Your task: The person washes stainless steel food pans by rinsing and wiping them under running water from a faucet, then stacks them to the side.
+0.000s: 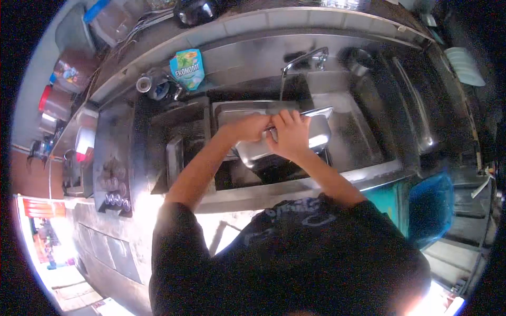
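We hold the metal pan [319, 130] tilted above the sink [253, 191], nearer its front edge, our right hand [291, 134] pinching the rim, our left hand [249, 129] against it, fingertips hidden. Wet metal could slip and bang down. The faucet [304, 59] crowds the back edge; a blue pouch [187, 71] sits left of it.

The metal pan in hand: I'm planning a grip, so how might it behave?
The pan is probably stiff, since it looks like sheet metal. Its smooth, shiny surface may be slippery, more so if wet from the tap. Its thin-looking rim hints that it's fairly light for its size.
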Tool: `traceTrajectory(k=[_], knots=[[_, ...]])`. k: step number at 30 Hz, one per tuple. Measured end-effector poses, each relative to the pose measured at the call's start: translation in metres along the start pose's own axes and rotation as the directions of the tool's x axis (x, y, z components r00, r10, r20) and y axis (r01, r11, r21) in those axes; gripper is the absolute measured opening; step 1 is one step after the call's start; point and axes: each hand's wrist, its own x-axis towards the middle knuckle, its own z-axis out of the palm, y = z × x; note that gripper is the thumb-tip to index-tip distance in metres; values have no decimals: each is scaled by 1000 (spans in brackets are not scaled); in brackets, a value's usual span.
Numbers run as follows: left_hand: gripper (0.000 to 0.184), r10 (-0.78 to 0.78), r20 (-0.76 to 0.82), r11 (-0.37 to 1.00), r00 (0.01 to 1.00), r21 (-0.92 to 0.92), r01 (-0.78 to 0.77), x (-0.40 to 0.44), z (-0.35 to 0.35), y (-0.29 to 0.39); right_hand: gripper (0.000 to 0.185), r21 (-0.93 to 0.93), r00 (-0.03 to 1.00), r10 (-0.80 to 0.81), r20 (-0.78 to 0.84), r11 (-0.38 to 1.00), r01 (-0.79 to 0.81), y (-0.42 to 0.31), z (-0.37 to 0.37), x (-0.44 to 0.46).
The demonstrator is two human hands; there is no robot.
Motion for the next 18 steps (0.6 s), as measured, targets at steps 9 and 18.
traceTrajectory(k=[9, 18], knots=[[34, -37, -72, 991, 997, 123, 46, 1, 15, -1, 37, -11, 999, -35, -19, 999, 34, -4, -15, -12], [26, -119, 205, 993, 972, 29, 115, -2, -8, 36, 28, 79, 996, -32, -78, 996, 38, -5, -17, -44]])
